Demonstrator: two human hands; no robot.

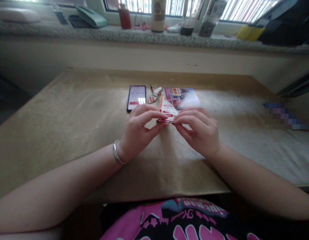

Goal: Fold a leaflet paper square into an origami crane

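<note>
Between my two hands is a folded piece of printed paper (pixel 168 108), white and red with an orange edge, its upper part a pointed triangle. My left hand (pixel 146 121) pinches its lower left edge between thumb and fingers. At the lower right corner, my right hand (pixel 196 126) pinches the same paper with its fingertips. Just beyond lies a small folded paper figure (pixel 155 95) with pointed tips, in similar white and red print. A phone (pixel 137 97) with a lit screen lies left of it. To the right is a colourful printed leaflet (pixel 183 97), partly behind my right hand.
The table (pixel 69 123) has a tan covering. A blurred bluish item (pixel 285 115) lies at its right side. Along the stone windowsill (pixel 134 36) stand a red bottle (pixel 125 17), a pale canister (pixel 158 15), jars, a green case (pixel 91 16) and a dark bag (pixel 289 23).
</note>
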